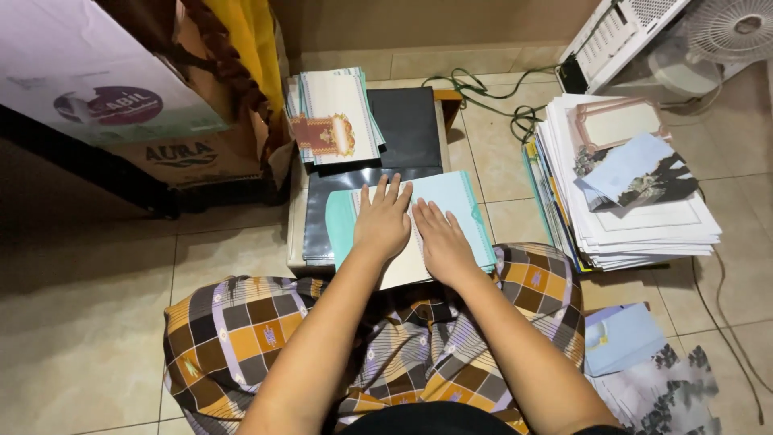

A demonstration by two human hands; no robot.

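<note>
On the low dark-topped table (419, 129), just ahead of the checked-cloth lap (241, 330), lies a pale teal folded card (459, 201). Left hand (382, 221) and right hand (439, 242) both rest flat on it, fingers spread, gripping nothing. Card looks light, thin, fairly stiff, likely smooth; creases easily. Best taken at a free edge. Paper stack (644, 217) sits well apart, right.

one head-worn camera looks steeply down and forward from close above the lap, with the beige tiled floor (88, 322) filling the frame's edges.
</note>
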